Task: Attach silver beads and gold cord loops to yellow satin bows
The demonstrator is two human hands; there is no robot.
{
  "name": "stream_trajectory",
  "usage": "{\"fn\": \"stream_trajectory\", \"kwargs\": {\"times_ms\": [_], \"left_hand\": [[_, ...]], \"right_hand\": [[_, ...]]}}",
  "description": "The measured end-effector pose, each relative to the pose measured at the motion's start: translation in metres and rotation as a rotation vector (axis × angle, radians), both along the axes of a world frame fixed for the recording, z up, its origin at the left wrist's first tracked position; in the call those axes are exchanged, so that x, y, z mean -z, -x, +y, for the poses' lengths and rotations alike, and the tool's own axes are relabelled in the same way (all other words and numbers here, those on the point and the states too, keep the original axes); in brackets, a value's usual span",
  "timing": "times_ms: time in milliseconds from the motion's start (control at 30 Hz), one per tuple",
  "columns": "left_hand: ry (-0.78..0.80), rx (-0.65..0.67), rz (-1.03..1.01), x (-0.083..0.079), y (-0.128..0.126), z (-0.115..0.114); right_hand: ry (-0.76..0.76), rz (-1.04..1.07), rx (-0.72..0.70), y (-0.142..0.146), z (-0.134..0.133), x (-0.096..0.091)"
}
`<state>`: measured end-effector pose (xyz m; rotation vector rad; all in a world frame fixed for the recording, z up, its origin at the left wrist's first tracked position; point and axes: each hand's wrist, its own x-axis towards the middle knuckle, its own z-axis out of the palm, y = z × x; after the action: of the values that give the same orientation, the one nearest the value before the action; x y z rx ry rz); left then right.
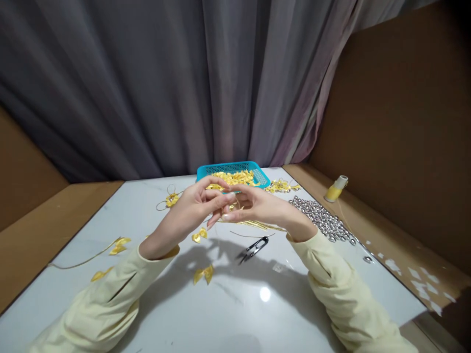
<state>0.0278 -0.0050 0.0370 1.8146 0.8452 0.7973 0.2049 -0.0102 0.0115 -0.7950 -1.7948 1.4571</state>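
Observation:
Both of my hands are raised over the middle of the table, fingertips meeting. My left hand (200, 203) is closed in a pinch, and my right hand (259, 203) pinches from the other side. Between them a small loop of thin gold cord (237, 202) shows; the fingers hide most of it. Below the hands lie a yellow ribbon bow (199, 235) and black thread snips (253, 249). Another yellow bow (203, 274) rests closer to me. Behind the fingers, several gold cords (257, 225) are spread on the table.
A blue basket (263, 179) of yellow bows stands at the back. Silver beads (324, 218) are heaped at the right, near a yellow thread spool (335, 189). Bows with cord (281, 186) lie beside the basket. At left is a bow on a cord (119, 245). Paper scraps (419, 284) litter the right ledge.

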Motion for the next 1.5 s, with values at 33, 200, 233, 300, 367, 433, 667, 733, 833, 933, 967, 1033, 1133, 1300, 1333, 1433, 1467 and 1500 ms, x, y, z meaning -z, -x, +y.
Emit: {"fn": "stream_trajectory", "kwargs": {"times_ms": [33, 200, 233, 300, 367, 433, 667, 733, 833, 933, 967, 1033, 1133, 1300, 1333, 1433, 1467, 1500], "left_hand": [[0.0, -0.008, -0.019, 0.0, 0.0, 0.0], [0.011, -0.077, -0.135, 0.0, 0.0, 0.004], [0.02, -0.083, -0.152, 0.0, 0.0, 0.005], [0.03, -0.091, -0.184, 0.0, 0.002, 0.006], [0.027, -0.099, -0.207, -0.001, 0.003, 0.006], [0.021, -0.107, -0.233, -0.002, 0.004, 0.006], [-0.157, -0.252, -0.277, -0.015, 0.021, 0.02], [-0.319, -0.403, -0.206, -0.02, 0.037, 0.033], [-0.447, -0.6, 0.253, -0.022, 0.063, 0.049], [-0.497, -0.505, 0.559, -0.019, 0.068, 0.046], [-0.472, -0.42, 0.559, -0.017, 0.062, 0.04], [-0.364, -0.171, 0.502, -0.009, 0.042, 0.024], [-0.132, 0.234, 0.366, 0.006, 0.008, -0.001], [0.199, 0.445, 0.312, 0.024, -0.014, -0.01], [0.218, 0.431, 0.31, 0.024, -0.013, -0.008], [0.271, 0.414, 0.311, 0.022, -0.009, -0.003], [0.294, 0.427, 0.312, 0.02, -0.008, -0.002], [0.313, 0.44, 0.311, 0.018, -0.008, -0.002]], "right_hand": [[-0.013, -0.031, 0.019, -0.001, 0.003, 0.003], [-0.128, -0.3, -0.062, -0.002, 0.022, 0.026], [-0.133, -0.332, -0.102, 0.001, 0.025, 0.032], [-0.119, -0.343, -0.19, 0.011, 0.03, 0.045], [-0.121, -0.29, -0.239, 0.023, 0.031, 0.057], [-0.104, -0.221, -0.225, 0.034, 0.028, 0.065], [-0.088, -0.254, -0.19, 0.032, 0.023, 0.058], [-0.15, -0.365, -0.183, 0.023, 0.023, 0.048], [-0.224, -0.473, -0.157, 0.012, 0.018, 0.031], [-0.277, -0.51, -0.104, 0.006, 0.006, 0.017], [-0.325, -0.544, -0.071, 0.005, 0.001, 0.013], [-0.422, -0.57, -0.028, 0.002, -0.009, 0.005], [-0.51, -0.582, -0.035, -0.003, -0.021, -0.004], [-0.59, -0.637, -0.068, -0.017, -0.028, -0.011], [-0.59, -0.644, -0.08, -0.02, -0.029, -0.012], [-0.601, -0.672, -0.1, -0.025, -0.028, -0.016], [-0.616, -0.684, -0.095, -0.026, -0.027, -0.017], [-0.632, -0.691, -0.088, -0.028, -0.026, -0.019]]}}
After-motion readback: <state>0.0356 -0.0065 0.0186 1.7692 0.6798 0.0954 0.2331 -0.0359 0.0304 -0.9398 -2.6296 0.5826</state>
